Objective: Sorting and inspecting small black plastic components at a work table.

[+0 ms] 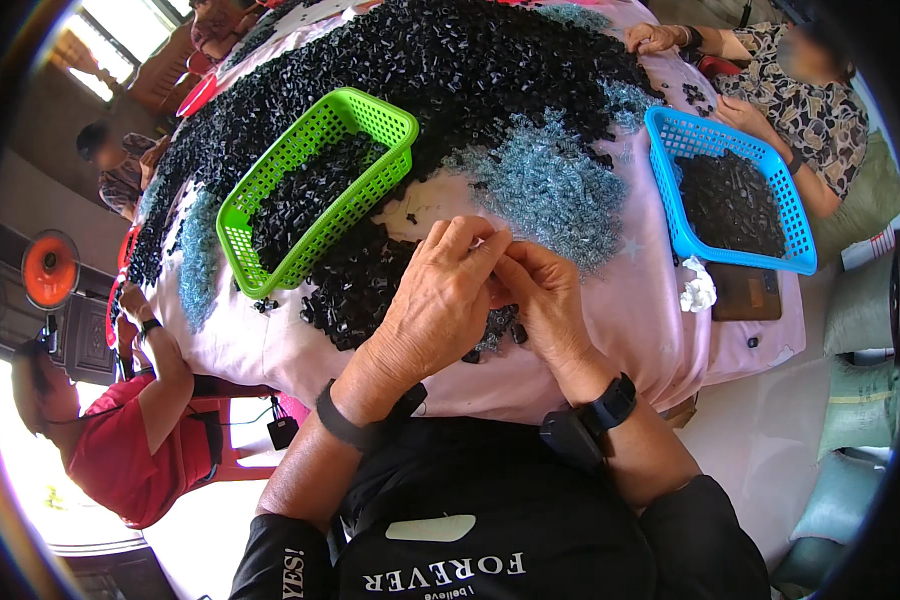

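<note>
My left hand (420,295) and my right hand (550,298) meet over the near part of the table, fingertips pinched together. Whatever they hold is too small and too covered by the fingers to make out. Beneath and left of them lies a heap of small black plastic pieces (348,285). Just beyond my hands spreads a pile of small clear bluish pieces (545,185). A green basket (348,225) partly filled with black pieces stands to the left of my hands. Over on the right, a blue basket (667,190) also contains black pieces.
A large mound of black pieces (450,70) covers the far table, draped in pink cloth (640,310). Beside the blue basket lie a crumpled white tissue (699,287) and a dark flat object (747,295). Several other people sit around the edges. Sacks (855,400) line the right.
</note>
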`<state>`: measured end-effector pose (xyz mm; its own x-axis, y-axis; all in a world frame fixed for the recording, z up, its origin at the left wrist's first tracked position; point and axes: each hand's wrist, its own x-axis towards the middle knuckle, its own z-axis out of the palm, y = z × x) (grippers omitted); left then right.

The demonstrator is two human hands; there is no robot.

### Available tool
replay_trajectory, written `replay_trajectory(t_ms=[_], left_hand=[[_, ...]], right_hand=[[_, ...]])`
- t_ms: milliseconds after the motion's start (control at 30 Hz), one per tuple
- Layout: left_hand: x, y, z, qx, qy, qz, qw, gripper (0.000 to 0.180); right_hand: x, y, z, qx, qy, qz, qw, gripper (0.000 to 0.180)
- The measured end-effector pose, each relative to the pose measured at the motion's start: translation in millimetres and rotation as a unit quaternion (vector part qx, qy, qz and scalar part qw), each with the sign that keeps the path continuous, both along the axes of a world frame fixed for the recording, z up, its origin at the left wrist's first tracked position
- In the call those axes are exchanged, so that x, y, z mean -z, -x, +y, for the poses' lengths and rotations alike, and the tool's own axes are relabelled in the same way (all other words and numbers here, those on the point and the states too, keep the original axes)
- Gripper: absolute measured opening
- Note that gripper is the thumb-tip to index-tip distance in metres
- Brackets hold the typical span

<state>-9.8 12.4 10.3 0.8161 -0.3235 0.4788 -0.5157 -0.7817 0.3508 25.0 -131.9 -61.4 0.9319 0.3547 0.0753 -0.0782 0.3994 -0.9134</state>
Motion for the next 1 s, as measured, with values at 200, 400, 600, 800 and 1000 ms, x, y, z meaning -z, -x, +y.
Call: replay_trajectory(t_ms=[200,400,600,800,1000], left_hand=[[0.7,-2.7,5.3,0.009,0.002,0.022,1.0,0.049],[8.4,-5.7,4.8,-0.002,0.004,-0.018,1.0,0.048],[4.3,-2.8,5.3,-0.03,-0.003,0.027,0.999,0.046],[5.4,-1.2,3.9,-0.031,-0.015,0.014,0.999,0.045],[4.4,0.0,2.0,-0.018,-0.005,0.008,1.0,0.039]], right_hand=[[-7.8,1.2,-1.0,0.005,-0.014,0.018,1.0,0.019],[-5.6,0.0,0.6,0.009,-0.005,0.003,1.0,0.02],[-0.5,0.2,0.5,-0.013,-0.011,0.021,1.0,0.024],[-2.0,0.3,-2.7,0.003,0.024,-0.006,1.0,0.024],[-6.7,3.4,-1.6,0.024,0.049,-0.007,0.998,0.021]])
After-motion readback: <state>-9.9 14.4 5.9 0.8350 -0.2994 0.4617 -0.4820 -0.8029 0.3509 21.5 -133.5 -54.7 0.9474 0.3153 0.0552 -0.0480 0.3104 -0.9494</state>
